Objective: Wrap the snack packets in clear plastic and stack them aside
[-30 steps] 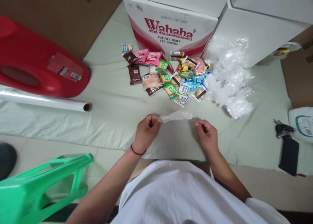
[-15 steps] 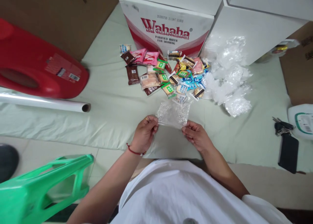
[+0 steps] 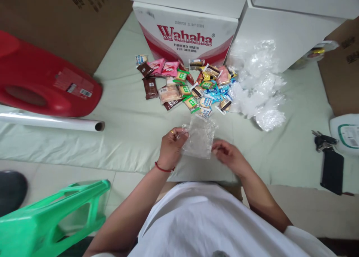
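My left hand [image 3: 172, 146], with a red cord at the wrist, pinches the left edge of a small clear plastic bag [image 3: 199, 141]. The bag hangs above the cloth between both hands, and I see nothing inside it. Just off its right edge is my right hand [image 3: 226, 154], fingers loosely bent and apart, slightly blurred. Beyond the bag lies a pile of small wrapped snacks [image 3: 191, 103] in green, brown, pink, blue and yellow packets. To the right of the pile is a heap of crumpled clear plastic bags [image 3: 259, 88].
A Wahaha carton [image 3: 185, 34] stands behind the snacks. On the left are a red jug [image 3: 56, 77] and a white roll [image 3: 53, 122]; a green stool [image 3: 64, 212] is below. Keys [image 3: 324, 141], a black phone-like object [image 3: 332, 171] and a white bottle [image 3: 347, 133] sit at right.
My right hand has come off the bag's right edge and moved slightly right. The bag, still in my left hand, has turned and its right side hangs lower. The view has shifted slightly.
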A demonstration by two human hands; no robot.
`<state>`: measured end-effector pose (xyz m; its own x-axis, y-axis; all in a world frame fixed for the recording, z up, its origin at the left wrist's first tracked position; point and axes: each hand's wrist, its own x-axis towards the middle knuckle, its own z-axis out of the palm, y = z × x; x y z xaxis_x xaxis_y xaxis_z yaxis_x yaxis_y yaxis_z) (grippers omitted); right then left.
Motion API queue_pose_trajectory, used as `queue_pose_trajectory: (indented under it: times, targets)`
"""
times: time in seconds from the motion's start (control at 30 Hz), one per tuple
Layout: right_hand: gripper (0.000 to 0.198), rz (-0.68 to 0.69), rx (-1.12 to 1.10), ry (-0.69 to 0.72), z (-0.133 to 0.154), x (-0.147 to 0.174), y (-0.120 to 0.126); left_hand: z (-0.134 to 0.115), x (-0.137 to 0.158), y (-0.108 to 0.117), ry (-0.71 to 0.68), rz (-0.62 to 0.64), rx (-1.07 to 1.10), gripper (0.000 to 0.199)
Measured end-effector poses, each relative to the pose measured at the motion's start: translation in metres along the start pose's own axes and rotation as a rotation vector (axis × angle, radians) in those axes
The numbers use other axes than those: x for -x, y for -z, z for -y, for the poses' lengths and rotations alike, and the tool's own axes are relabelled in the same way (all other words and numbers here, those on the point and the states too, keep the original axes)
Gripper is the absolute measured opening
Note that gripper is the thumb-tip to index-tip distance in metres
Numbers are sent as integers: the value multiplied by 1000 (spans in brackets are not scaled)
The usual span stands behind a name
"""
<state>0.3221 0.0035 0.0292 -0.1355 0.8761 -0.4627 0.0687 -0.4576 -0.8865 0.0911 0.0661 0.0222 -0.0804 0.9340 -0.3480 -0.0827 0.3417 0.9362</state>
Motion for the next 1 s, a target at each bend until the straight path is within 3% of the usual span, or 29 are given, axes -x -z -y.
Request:
queue_pose_trajectory:
  times: [0.1, 0.17, 0.23, 0.33, 0.43, 0.67, 0.83, 1.0]
  targets:
    - [53, -306, 52, 118, 16, -9, 14, -3, 8, -1, -42, 45, -27, 32]
    - [75, -311, 55, 207, 29, -23, 13, -4, 14, -3, -46, 97, -24, 30]
    - [82, -195, 30, 275, 38, -41, 6, -6, 17, -5, -36, 148, 2, 26]
    - [45, -59, 19, 323, 42, -65, -12, -8, 17, -6, -12, 156, 19, 22]
    - [20, -52, 46, 393, 42, -73, -25, -8, 13, -5, -23, 110, -70, 27]
    - [12, -165, 166, 626, 38, -48, -20, 1, 2, -3, -150, -48, -191, 32]
    - [15, -256, 257, 662, 27, -27, -15, 1, 0, -10, -178, -59, -167, 35]
    - [15, -353, 266, 591, 30, -19, -14, -3, -5, -5, -134, -57, -99, 39]
